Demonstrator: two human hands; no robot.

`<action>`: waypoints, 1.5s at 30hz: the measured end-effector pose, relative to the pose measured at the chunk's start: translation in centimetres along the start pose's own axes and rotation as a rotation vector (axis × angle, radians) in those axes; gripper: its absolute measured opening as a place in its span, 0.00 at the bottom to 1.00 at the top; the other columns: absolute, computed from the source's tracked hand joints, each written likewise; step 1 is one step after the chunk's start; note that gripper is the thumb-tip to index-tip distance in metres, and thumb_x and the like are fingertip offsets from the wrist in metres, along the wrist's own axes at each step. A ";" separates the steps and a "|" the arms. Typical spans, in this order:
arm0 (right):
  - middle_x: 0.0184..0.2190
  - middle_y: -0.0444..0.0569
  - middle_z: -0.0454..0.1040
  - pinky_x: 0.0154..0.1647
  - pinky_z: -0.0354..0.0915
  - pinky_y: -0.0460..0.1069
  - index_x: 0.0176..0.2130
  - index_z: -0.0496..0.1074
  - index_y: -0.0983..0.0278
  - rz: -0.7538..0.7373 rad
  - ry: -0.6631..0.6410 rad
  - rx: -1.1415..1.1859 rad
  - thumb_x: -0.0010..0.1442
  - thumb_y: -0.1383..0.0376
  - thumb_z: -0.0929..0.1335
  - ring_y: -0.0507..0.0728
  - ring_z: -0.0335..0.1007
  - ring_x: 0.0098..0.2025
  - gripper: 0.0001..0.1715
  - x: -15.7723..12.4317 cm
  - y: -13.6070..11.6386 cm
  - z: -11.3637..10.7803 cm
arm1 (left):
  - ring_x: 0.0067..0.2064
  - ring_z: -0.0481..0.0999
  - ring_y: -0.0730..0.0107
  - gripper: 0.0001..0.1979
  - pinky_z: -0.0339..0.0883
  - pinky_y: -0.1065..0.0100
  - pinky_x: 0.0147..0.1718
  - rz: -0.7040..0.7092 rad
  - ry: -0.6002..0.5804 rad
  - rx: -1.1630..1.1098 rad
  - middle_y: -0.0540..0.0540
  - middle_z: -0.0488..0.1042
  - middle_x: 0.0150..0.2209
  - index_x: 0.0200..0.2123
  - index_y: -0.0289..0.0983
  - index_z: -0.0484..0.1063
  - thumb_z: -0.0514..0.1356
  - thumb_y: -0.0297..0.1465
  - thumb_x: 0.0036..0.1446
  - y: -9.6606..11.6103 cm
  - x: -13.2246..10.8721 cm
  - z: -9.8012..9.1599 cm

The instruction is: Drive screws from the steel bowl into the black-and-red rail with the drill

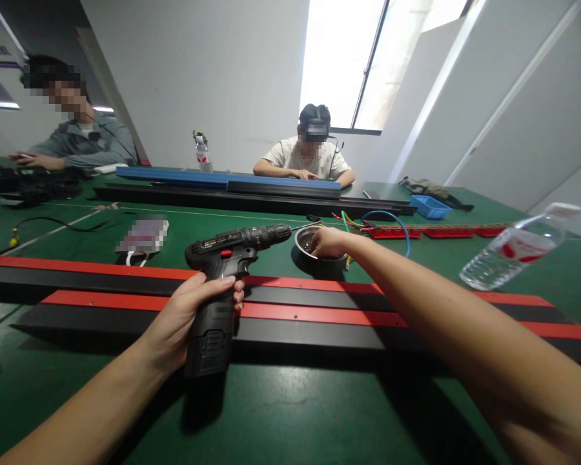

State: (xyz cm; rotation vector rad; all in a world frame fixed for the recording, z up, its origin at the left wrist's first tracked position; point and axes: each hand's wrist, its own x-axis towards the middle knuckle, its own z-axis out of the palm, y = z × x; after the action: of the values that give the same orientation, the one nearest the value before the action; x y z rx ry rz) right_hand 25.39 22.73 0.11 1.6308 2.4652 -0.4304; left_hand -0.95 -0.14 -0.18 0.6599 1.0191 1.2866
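Observation:
My left hand is wrapped round the grip of a black cordless drill. The drill points right, and its thin bit ends just above the rim of a small metal bowl. My right hand reaches down into that bowl with its fingers bent together among small dark pieces too small to make out. Whatever the fingertips hold is hidden. Below the bowl, two long black bars with red top strips, a rear bar and a front bar, lie across the green table.
A water bottle leans at right. Behind the bowl are coloured wires, red strips and a blue tray. Long blue and black profiles span the back. A phone-like device lies left. Two people sit across the table.

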 end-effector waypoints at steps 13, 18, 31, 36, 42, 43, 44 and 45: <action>0.32 0.54 0.82 0.33 0.71 0.47 0.36 0.83 0.68 0.044 0.029 0.093 0.59 0.71 0.74 0.58 0.79 0.33 0.04 -0.1 0.6 -0.4 | 0.34 0.80 0.67 0.09 0.79 0.71 0.32 -0.004 -0.018 0.041 0.41 0.80 0.36 0.37 0.32 0.79 0.72 0.25 0.52 0.1 -0.1 0.2; 0.33 0.54 0.83 0.30 0.68 0.46 0.40 0.83 0.69 0.052 0.100 0.160 0.59 0.72 0.74 0.56 0.78 0.31 0.07 -0.9 1.4 -0.8 | 0.33 0.80 0.67 0.10 0.80 0.70 0.33 -0.005 -0.027 0.036 0.42 0.81 0.35 0.38 0.33 0.79 0.73 0.26 0.52 -0.1 -0.1 0.0; 0.29 0.53 0.81 0.28 0.64 0.46 0.39 0.82 0.69 0.065 0.284 0.255 0.64 0.67 0.72 0.54 0.74 0.27 0.07 -2.3 2.2 0.1 | 0.34 0.80 0.67 0.08 0.80 0.70 0.35 -0.003 -0.029 0.050 0.42 0.81 0.36 0.37 0.36 0.80 0.74 0.26 0.53 -0.1 -0.4 0.0; 0.31 0.53 0.82 0.29 0.64 0.46 0.37 0.83 0.70 0.036 0.359 0.330 0.65 0.66 0.73 0.53 0.73 0.28 0.09 -3.2 2.6 0.1 | 0.35 0.80 0.67 0.09 0.80 0.70 0.35 -0.003 -0.022 0.071 0.41 0.80 0.37 0.38 0.34 0.79 0.73 0.25 0.54 -0.1 -0.5 0.0; 0.25 0.50 0.78 0.23 0.59 0.46 0.35 0.83 0.70 -0.026 0.373 0.626 0.65 0.62 0.74 0.51 0.66 0.24 0.12 -6.6 1.7 0.6 | 0.35 0.80 0.67 0.12 0.80 0.70 0.35 0.008 -0.025 0.094 0.43 0.80 0.38 0.42 0.36 0.79 0.72 0.26 0.55 -0.1 -0.6 0.2; 0.25 0.49 0.77 0.22 0.57 0.46 0.34 0.83 0.70 -0.033 0.375 0.660 0.66 0.61 0.73 0.51 0.65 0.23 0.14 -7.4 1.3 0.9 | 0.36 0.80 0.67 0.12 0.80 0.70 0.35 0.005 -0.025 0.095 0.43 0.80 0.38 0.42 0.36 0.79 0.73 0.26 0.54 -0.1 -0.6 0.2; 0.25 0.49 0.77 0.22 0.58 0.46 0.33 0.82 0.69 -0.060 0.368 0.703 0.66 0.60 0.73 0.51 0.66 0.23 0.15 -8.3 0.9 1.3 | 0.36 0.80 0.67 0.12 0.80 0.70 0.35 0.002 -0.025 0.096 0.43 0.80 0.38 0.42 0.36 0.79 0.73 0.26 0.54 -0.1 -0.6 0.1; 0.25 0.49 0.77 0.24 0.60 0.46 0.33 0.82 0.69 -0.088 0.380 0.756 0.66 0.60 0.73 0.51 0.68 0.25 0.16 -9.1 0.4 1.7 | 0.36 0.80 0.67 0.11 0.80 0.70 0.35 0.002 -0.027 0.098 0.42 0.80 0.38 0.41 0.36 0.79 0.73 0.27 0.54 -0.1 -0.6 0.1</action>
State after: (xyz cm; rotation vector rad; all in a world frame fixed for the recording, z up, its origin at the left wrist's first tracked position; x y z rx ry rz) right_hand 29.36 14.37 1.00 2.0038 2.8550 -1.3046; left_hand -0.76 -0.71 -0.11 0.7511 1.0644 1.2328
